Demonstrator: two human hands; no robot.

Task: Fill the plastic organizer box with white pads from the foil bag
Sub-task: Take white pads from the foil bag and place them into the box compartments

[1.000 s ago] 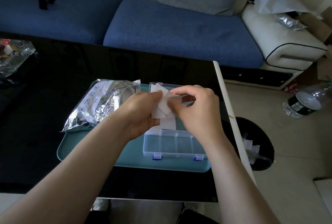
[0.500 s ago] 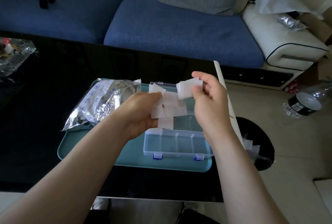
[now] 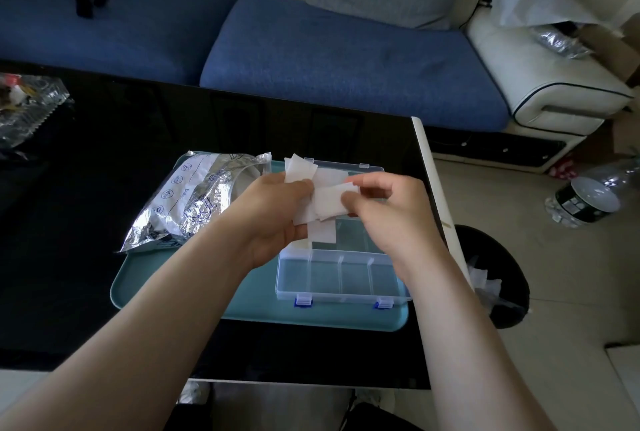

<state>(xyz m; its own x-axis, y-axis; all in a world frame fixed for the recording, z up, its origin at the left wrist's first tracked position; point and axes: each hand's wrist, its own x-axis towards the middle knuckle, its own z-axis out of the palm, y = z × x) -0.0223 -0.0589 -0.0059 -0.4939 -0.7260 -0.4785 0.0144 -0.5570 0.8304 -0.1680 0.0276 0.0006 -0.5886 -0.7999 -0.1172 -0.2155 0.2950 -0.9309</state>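
Though half hidden, white pads in tight grip of left hand, right hand.

Head-worn wide view, angled downward, near table

White pads, teal tray (silver foil bag).

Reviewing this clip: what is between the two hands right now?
In the head view, a bunch of white pads spans the gap: the left hand grips them, the right hand pinches one, above the open organizer box.
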